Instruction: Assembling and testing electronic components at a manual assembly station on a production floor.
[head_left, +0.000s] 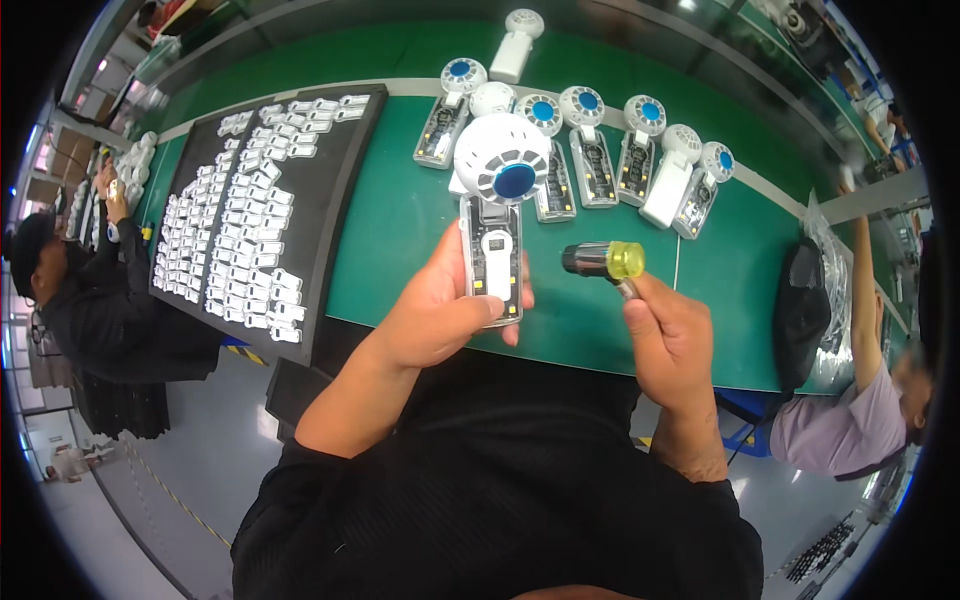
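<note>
At the centre of the frame the left hand holds a small handheld fan upright, its grip closed around the clear handle, thumb along the lower edge and fingers wrapped behind; the fan's round white head with a blue centre stands above the hand, and a white part sits inside the see-through handle. Just right of centre the right hand is closed around a screwdriver with a black body and a translucent yellow cap, held level, well apart from the fan and pointing toward it. Both are raised over the green desk. Behind them, in the upper centre of the frame, a row of similar fans lies on the desk, heads toward the top edge. In the upper left a black tray carries many small white parts in rows. A person in dark clothes sits at the left edge, and another in a lilac shirt at the lower right.
</note>
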